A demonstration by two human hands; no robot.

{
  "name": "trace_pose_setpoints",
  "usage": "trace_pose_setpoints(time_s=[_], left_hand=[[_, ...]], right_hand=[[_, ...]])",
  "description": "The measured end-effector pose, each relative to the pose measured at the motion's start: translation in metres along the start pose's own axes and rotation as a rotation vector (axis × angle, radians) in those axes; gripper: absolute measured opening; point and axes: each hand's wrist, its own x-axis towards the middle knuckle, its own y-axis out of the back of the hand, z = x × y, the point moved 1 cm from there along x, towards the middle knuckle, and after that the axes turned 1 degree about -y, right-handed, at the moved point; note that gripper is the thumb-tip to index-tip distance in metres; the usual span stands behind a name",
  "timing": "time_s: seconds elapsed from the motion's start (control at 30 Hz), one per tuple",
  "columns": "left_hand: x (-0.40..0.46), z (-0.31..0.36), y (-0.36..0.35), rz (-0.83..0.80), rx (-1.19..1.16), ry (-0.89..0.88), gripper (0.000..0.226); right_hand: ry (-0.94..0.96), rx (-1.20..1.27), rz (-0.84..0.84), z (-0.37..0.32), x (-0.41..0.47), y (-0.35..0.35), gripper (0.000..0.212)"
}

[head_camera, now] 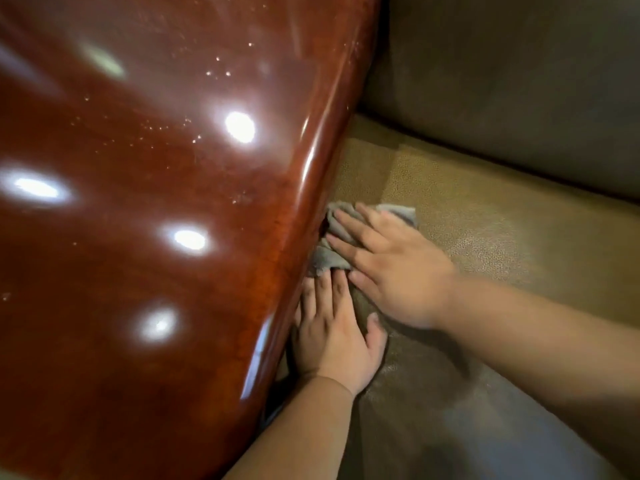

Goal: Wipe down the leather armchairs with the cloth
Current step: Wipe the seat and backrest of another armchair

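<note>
A crumpled grey cloth (330,256) lies on the olive-brown leather seat cushion (485,237) of the armchair, right where the cushion meets the glossy red-brown wooden armrest (156,202). My right hand (391,268) lies flat on the cloth with straight, spread fingers, pressing it into the seat. Just below it, my left hand (334,334) rests flat on the leather against the armrest's edge, fingertips near the cloth's lower edge. Most of the cloth is hidden under my right hand.
The leather backrest (519,81) rises at the upper right behind the seat. The polished armrest fills the whole left half of the view and reflects several ceiling lights. Bare seat leather stretches to the right of my hands.
</note>
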Motion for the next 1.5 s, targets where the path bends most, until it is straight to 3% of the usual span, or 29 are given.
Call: trace_pose_setpoints(time_s=[0.07, 0.13, 0.2, 0.3, 0.43, 0.53, 0.6, 0.67, 0.73, 0.77, 0.9, 1.0, 1.07, 1.13, 1.2, 1.23, 1.33, 1.4, 1.47, 1.5], left_hand=[[0.001, 0.0, -0.001, 0.015, -0.022, -0.014, 0.087], [0.002, 0.0, 0.003, 0.004, -0.051, -0.013, 0.092], [0.002, 0.001, 0.012, -0.038, -0.021, -0.004, 0.094], [0.004, 0.006, 0.035, -0.148, -0.049, 0.021, 0.091], [0.0, 0.009, 0.089, -0.549, -0.03, 0.007, 0.081], [-0.016, 0.013, 0.148, -0.768, 0.05, -0.183, 0.062], [-0.024, 0.003, 0.185, -0.642, 0.184, -0.449, 0.059], [-0.016, -0.022, 0.21, -0.376, 0.338, -0.725, 0.064], [-0.001, -0.059, 0.215, -0.198, 0.431, -0.836, 0.069], [0.005, -0.075, 0.214, -0.169, 0.414, -0.835, 0.072], [0.009, -0.09, 0.204, -0.149, 0.382, -0.821, 0.08], [0.009, -0.089, 0.205, -0.102, 0.364, -0.824, 0.081], [0.009, -0.091, 0.202, -0.065, 0.322, -0.834, 0.08], [0.007, -0.092, 0.201, -0.039, 0.291, -0.835, 0.079], [0.007, -0.09, 0.201, -0.035, 0.277, -0.83, 0.078], [0.007, -0.089, 0.202, -0.034, 0.276, -0.83, 0.078], [0.006, -0.089, 0.202, -0.031, 0.279, -0.834, 0.077], [0.005, -0.09, 0.201, -0.015, 0.283, -0.837, 0.077], [0.005, -0.091, 0.2, 0.0, 0.274, -0.839, 0.078], [0.006, -0.092, 0.199, 0.008, 0.27, -0.834, 0.078]], right_hand=[[0.088, 0.023, -0.064, 0.015, -0.029, 0.001, 0.061], [0.031, 0.009, -0.035, 0.044, -0.027, 0.003, 0.064], [-0.231, 0.088, 0.004, 0.063, -0.011, 0.008, 0.072], [-0.544, 0.142, 0.067, 0.025, -0.007, 0.003, 0.074], [-0.315, 0.132, -0.024, -0.06, -0.059, -0.016, 0.07], [-0.174, 0.159, -0.2, -0.046, -0.072, -0.002, 0.067], [-0.253, 0.115, -0.153, -0.023, -0.055, 0.004, 0.066], [-0.508, 0.152, -0.053, -0.015, -0.029, 0.008, 0.067], [-0.672, 0.201, 0.037, -0.041, -0.007, 0.007, 0.064], [-0.655, 0.203, 0.069, -0.063, -0.004, 0.003, 0.064], [-0.168, 0.158, 0.028, -0.133, -0.045, -0.029, 0.06], [0.088, 0.031, -0.014, -0.102, -0.057, -0.025, 0.059], [-0.124, 0.0, 0.095, -0.059, -0.049, -0.017, 0.058], [-0.574, 0.146, 0.089, -0.03, -0.048, -0.008, 0.065], [-0.77, 0.237, 0.078, -0.053, -0.054, -0.015, 0.063], [-0.716, 0.213, 0.091, -0.079, -0.06, -0.022, 0.062], [-0.27, 0.194, 0.077, -0.167, -0.103, -0.054, 0.06], [-0.067, 0.176, 0.013, -0.169, -0.128, -0.062, 0.058], [-0.09, 0.107, 0.028, -0.127, -0.129, -0.063, 0.055], [-0.217, 0.054, 0.076, -0.1, -0.122, -0.057, 0.056]])
